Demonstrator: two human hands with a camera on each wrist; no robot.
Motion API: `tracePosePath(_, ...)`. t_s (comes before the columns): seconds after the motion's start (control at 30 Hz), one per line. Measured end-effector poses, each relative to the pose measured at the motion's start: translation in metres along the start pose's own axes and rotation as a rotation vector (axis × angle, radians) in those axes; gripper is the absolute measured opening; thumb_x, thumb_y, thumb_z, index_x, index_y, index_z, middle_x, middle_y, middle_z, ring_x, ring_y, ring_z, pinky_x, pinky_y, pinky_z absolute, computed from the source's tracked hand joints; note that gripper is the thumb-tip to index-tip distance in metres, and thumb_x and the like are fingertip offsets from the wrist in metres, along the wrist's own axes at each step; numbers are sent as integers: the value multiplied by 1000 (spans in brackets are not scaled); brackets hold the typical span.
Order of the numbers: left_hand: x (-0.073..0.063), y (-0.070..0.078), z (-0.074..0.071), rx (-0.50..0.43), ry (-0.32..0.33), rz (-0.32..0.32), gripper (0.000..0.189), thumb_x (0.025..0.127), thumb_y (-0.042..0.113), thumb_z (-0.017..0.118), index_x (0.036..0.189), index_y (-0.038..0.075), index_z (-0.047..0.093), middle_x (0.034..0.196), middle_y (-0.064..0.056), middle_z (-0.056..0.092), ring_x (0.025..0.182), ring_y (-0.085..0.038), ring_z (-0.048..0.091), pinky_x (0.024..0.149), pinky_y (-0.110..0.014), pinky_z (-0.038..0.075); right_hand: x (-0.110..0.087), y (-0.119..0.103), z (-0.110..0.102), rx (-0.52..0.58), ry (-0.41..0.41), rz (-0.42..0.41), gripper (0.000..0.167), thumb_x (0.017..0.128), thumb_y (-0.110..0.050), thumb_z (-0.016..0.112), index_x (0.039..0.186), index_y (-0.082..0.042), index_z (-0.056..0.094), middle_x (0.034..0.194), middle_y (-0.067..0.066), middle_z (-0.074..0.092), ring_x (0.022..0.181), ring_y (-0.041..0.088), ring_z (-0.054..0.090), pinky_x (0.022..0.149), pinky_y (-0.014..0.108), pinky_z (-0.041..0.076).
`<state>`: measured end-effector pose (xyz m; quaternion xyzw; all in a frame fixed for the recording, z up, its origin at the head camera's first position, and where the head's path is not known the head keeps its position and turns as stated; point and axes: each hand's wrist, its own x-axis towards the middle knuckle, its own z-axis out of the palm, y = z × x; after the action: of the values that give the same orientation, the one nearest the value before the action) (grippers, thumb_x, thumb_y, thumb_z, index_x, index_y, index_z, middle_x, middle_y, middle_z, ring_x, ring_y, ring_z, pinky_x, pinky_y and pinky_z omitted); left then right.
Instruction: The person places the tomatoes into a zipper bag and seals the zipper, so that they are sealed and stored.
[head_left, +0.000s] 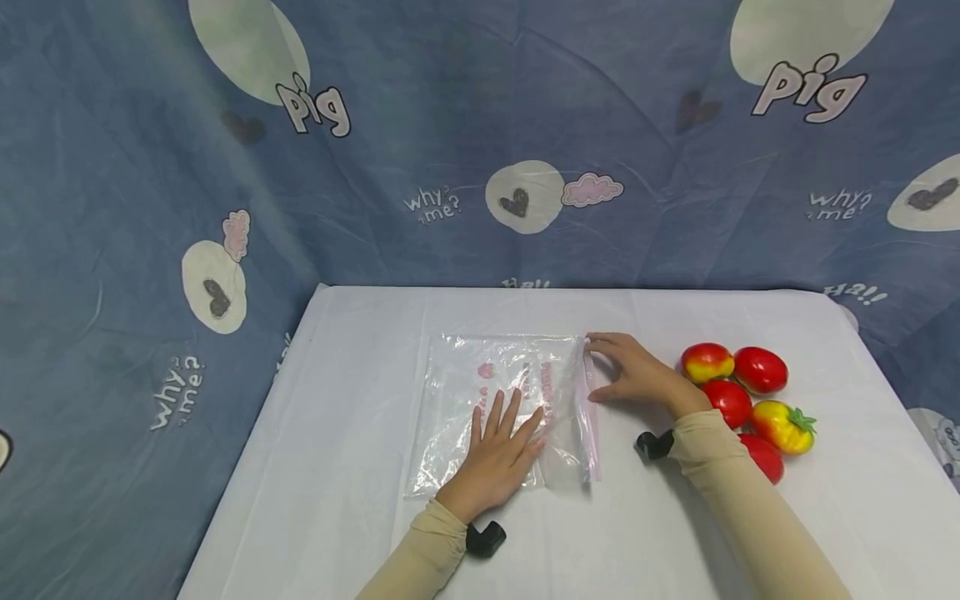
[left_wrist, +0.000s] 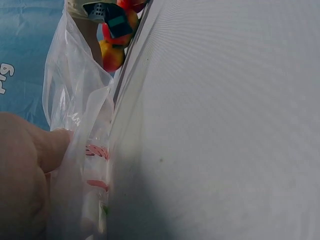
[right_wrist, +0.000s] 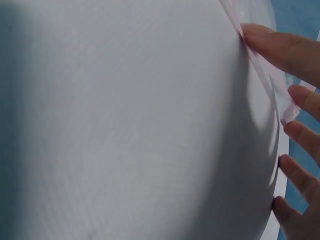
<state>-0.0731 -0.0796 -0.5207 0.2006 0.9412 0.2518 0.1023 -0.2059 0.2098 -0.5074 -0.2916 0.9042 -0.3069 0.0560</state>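
Note:
A clear zip bag (head_left: 450,417) with pink print and a pink zip strip (head_left: 587,417) lies flat on the white table, its zip edge to the right. My left hand (head_left: 495,467) rests on the bag's lower middle, fingers straight and spread. At the upper end of the zip strip is my right hand (head_left: 637,371), its thumb and fingers apart along the edge. In the right wrist view the thumb (right_wrist: 280,47) touches the strip, and two fingertips are at the bag's corner. In the left wrist view the bag's film (left_wrist: 75,100) stands up loosely beside the left thumb (left_wrist: 55,145).
Several glossy red and yellow fruits, one with a green leafy top (head_left: 783,427), sit right of the bag, partly behind the right forearm. Black wrist devices (head_left: 486,540) are on both wrists. A blue printed cloth (head_left: 420,125) hangs behind the white table (head_left: 315,433).

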Motion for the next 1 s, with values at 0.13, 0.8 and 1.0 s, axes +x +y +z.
tracePosePath(0.13,0,0,0,-5,-8,-7,59,111,50,23,164,25,30,176,-11,2,162,-36,-9,128,-66,-7,-1,1,0,13,-6,37,82,72,-30,93,140,0,60,153,25,49,142,47,40,121,66,31)
tracePosePath(0.8,1,-2,-5,-70,-32,-14,62,109,55,30,162,23,36,176,-10,3,163,-34,-10,128,-66,-9,-1,4,0,43,-51,60,86,74,-31,92,146,-1,54,158,24,43,146,46,33,122,68,27)
tracePosePath(1.0,2,-1,-14,-99,-17,-8,65,105,56,44,159,20,43,174,-13,15,163,-38,-2,128,-68,-5,-1,4,-2,44,-46,33,85,75,-27,92,145,2,53,157,27,43,145,48,33,122,68,26)
